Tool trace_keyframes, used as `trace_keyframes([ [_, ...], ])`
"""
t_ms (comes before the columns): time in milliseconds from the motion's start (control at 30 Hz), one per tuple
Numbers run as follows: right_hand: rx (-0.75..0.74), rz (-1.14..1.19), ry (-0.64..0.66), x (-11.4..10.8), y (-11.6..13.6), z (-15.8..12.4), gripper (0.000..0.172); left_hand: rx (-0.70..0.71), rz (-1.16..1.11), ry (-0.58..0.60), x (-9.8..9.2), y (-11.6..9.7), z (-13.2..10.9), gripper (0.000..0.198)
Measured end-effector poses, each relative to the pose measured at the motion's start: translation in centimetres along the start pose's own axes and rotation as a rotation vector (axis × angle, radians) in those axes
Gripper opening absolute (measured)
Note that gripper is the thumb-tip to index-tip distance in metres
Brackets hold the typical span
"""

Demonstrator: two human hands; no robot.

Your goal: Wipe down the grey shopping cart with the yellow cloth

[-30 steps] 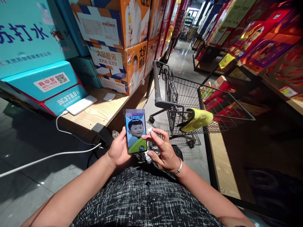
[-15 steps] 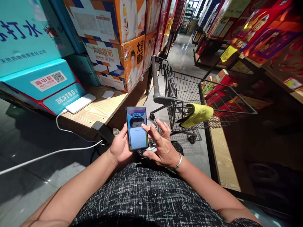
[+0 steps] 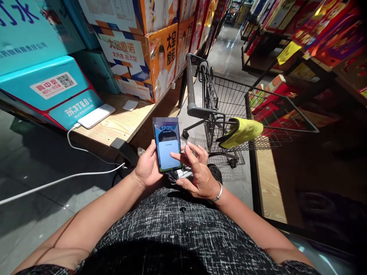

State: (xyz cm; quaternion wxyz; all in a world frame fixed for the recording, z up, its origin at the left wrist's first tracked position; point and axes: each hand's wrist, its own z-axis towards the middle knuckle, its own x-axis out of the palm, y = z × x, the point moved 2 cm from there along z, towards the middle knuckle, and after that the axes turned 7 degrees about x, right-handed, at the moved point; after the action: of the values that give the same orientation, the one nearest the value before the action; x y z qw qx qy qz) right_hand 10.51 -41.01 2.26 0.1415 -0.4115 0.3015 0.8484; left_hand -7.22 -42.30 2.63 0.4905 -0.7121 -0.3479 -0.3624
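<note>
A dark-edged phone (image 3: 169,147) is upright in the middle of the head view, its screen lit with the time 17:25 and a pale blue panel below. My left hand (image 3: 147,166) grips it from the left side, thumb along the edge. Over the screen's lower part reaches the index finger of my right hand (image 3: 200,173); its fingers are apart and hold nothing. Whether the fingertip touches the glass, I cannot tell. A silvery bracelet (image 3: 219,191) circles the right wrist.
A white power bank (image 3: 96,116) with a white cable lies on the wooden shelf (image 3: 130,120) beside teal and orange cartons (image 3: 162,61). Right of the phone stands a wire shopping cart (image 3: 229,89) with a yellow cloth (image 3: 243,133) draped over it. Stocked shelves line the right.
My right index finger has moved lower over the phone's screen. The pale panel now sits higher and covers more of the picture. The surroundings have shifted slightly in view.
</note>
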Motion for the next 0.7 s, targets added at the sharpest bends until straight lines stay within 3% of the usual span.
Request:
trace_keyframes([
  [333, -0.052, 0.005, -0.006, 0.7, 0.7, 0.9, 0.092, 0.022, 0.001, -0.050, 0.5, 0.5, 0.0, 0.066],
  [467, 0.025, -0.061, 0.044, 1.1, 0.1, 0.9, 0.084, 0.025, 0.030, -0.073, 0.3, 0.4, 0.0, 0.066],
  [700, 0.058, -0.056, -0.035, 0.3, -0.5, 0.8, 0.088, 0.051, 0.037, -0.097, 0.3, -0.2, 0.1, 0.070],
])
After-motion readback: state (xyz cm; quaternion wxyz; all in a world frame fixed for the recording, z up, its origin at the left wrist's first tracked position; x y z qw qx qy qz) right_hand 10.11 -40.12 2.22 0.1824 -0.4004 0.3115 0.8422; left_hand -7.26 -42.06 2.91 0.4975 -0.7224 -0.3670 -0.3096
